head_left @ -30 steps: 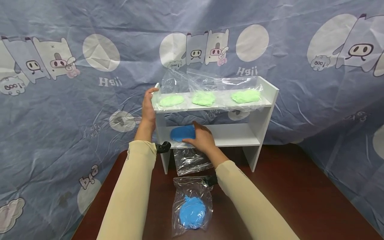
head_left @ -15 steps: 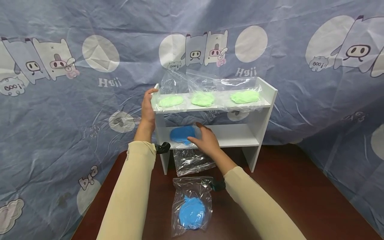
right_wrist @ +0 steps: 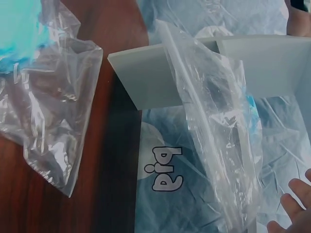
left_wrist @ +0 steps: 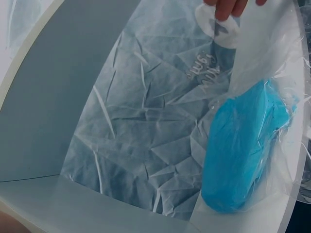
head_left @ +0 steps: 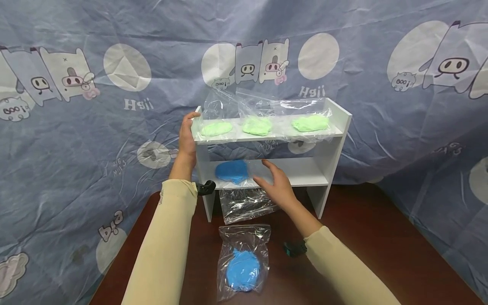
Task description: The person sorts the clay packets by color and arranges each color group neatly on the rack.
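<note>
A small white two-tier shelf [head_left: 320, 169] stands on the dark red table. My left hand [head_left: 187, 142] grips its left side panel near the top, fingers bent over the edge. On the lower tier, at the left, lies a clear zip bag with a blue lump [head_left: 231, 170] in it; the bag's loose end [right_wrist: 214, 121] hangs over the front edge. My right hand [head_left: 280, 186] is just right of that bag, thumb and fingers spread and holding nothing. Its fingertips [left_wrist: 226, 8] show at the top of the left wrist view.
Three clear bags with pale green lumps [head_left: 217, 128] line the upper tier. A second bagged blue lump [head_left: 243, 271] lies on the table [head_left: 366, 237] in front of the shelf. A printed blue-grey cloth [head_left: 114, 169] hangs behind.
My right hand has let go of the bagged blue lump on the lower tier and moved right, away from it. The left hand stays on the side panel.
</note>
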{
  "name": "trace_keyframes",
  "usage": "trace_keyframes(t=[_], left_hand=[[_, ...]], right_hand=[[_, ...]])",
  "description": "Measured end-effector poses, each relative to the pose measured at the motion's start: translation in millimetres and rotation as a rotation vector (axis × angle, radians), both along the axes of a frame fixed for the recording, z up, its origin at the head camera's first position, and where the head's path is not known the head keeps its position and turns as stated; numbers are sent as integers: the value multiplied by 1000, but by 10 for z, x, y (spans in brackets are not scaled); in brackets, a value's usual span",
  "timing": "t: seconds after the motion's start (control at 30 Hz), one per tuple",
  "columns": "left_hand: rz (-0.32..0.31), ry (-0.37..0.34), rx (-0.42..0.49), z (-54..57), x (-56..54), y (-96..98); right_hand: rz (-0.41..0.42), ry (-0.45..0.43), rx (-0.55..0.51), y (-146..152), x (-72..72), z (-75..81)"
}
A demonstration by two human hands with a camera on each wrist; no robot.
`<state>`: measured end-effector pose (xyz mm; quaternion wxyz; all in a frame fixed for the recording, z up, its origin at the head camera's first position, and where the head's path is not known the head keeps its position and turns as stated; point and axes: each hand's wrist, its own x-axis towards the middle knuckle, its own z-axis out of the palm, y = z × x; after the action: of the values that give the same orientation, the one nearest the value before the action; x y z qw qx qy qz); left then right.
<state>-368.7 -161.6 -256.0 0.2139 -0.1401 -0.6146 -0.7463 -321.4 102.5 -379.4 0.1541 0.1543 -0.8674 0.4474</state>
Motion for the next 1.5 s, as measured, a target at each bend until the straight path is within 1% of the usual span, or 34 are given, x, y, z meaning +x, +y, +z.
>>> trace_keyframes(t=[0.07, 0.17, 0.37, 0.53, 0.67, 0.8, 0.97, 1.2, 1.37, 1.5], left_hand=[[-2, -3, 10, -31, -63, -10], [2, -8, 18, -58, -102, -11], [30, 6, 1, -72, -119, -16], [30, 15, 0, -64, -119, -26], [25, 7, -6, -55, -110, -37], [12, 9, -5, -48, -102, -37], [-1, 8, 2, -55, -103, -34], [9, 9, 6, -66, -121, -31], [9, -2, 0, -69, -113, -35], [-18, -13, -6, -40, -64, -31]], right_hand=[[-3, -3, -10, 62, 66, -3], [-7, -4, -24, 158, 159, -19], [-10, 15, -47, 317, 302, -55], [-23, -3, -63, 419, 433, -118], [-19, 5, -91, 489, 538, -201], [-2, 28, -143, 569, 629, -293], [9, 30, -164, 673, 729, -418], [-6, -16, -176, 766, 850, -561], [-6, -42, -165, 809, 920, -697], [33, -82, -218, 818, 980, -802]])
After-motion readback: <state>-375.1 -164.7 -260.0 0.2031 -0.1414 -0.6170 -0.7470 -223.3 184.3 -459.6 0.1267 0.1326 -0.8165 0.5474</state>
